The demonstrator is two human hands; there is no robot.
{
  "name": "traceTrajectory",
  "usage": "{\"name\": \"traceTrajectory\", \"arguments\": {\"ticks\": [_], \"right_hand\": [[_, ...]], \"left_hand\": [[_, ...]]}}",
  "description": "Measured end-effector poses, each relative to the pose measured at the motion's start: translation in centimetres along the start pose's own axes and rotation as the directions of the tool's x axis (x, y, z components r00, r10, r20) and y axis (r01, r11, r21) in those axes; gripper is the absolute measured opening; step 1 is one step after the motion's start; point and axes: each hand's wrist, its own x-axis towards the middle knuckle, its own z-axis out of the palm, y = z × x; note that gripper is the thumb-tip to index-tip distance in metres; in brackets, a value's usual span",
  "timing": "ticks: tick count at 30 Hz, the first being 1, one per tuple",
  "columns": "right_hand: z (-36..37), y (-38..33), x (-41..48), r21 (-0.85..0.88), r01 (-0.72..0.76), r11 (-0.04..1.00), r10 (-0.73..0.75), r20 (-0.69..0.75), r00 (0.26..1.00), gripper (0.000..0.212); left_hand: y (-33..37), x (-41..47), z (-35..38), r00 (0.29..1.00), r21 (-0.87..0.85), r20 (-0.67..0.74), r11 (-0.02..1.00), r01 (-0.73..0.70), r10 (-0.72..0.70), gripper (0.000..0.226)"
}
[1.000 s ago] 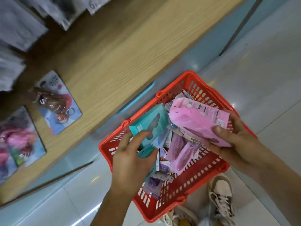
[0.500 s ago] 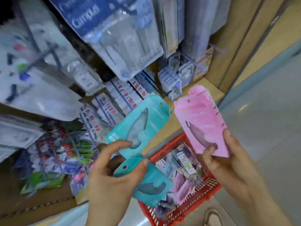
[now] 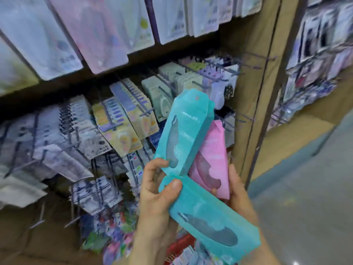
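My left hand (image 3: 158,199) grips two teal packages. One teal package (image 3: 186,129) stands upright with its hang-hole tab at the top. The other teal package (image 3: 212,219) lies tilted down to the right, under my thumb. My right hand (image 3: 238,194) holds a pink package (image 3: 212,159) from below; it sits just behind the upright teal one, partly hidden by it. All three packages have a dark elongated window. They are held up in front of a display rack.
Metal pegs (image 3: 149,111) stick out of the rack, hung with small carded goods. Larger flat packs (image 3: 107,31) hang above. A wooden rack post (image 3: 261,92) stands to the right. A red basket (image 3: 179,247) shows low, below my hands. Grey floor (image 3: 309,207) lies at right.
The view has swung up from the basket to the rack. Both hands lifted the packages out of the basket area, and the pink package moved in behind the upright teal one.
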Motion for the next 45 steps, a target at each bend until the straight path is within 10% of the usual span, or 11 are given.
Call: {"name": "traceTrajectory", "arguments": {"ticks": [12,19,27,31,39,45], "right_hand": [[8.7,-3.2,-5.1,-0.315,0.429,0.846,-0.349,0.282,0.894,0.112],[12.1,-4.1,-7.5,-0.632,0.529,0.566,-0.439,0.312,0.842,0.058],[14.7,-5.8,-7.4,-0.436,0.490,0.755,-0.444,0.210,0.871,0.048],[16.5,-5.5,-7.4,-0.449,0.497,0.742,-0.421,0.264,0.868,0.081],[17.0,-7.0,-6.8,-0.496,0.599,0.629,-0.564,0.238,0.790,0.066],[15.7,-10.8,-9.1,-0.312,0.475,0.823,-0.390,0.298,0.871,0.038]], "left_hand": [[8.4,-2.2,5.6,0.990,-0.017,0.129,0.998,-0.058,0.060,0.062],[10.5,-3.9,7.6,0.990,0.075,0.128,0.995,-0.065,0.055,0.046],[12.7,-3.8,7.1,0.982,0.408,0.133,0.896,-0.177,0.134,0.052],[12.0,-4.4,8.0,0.968,0.460,0.177,0.855,-0.240,0.177,0.049],[15.4,-4.7,7.5,0.968,0.654,0.249,0.743,-0.144,-0.031,0.085],[22.3,-3.4,7.5,0.948,0.649,0.019,0.718,-0.254,0.318,0.062]]}}
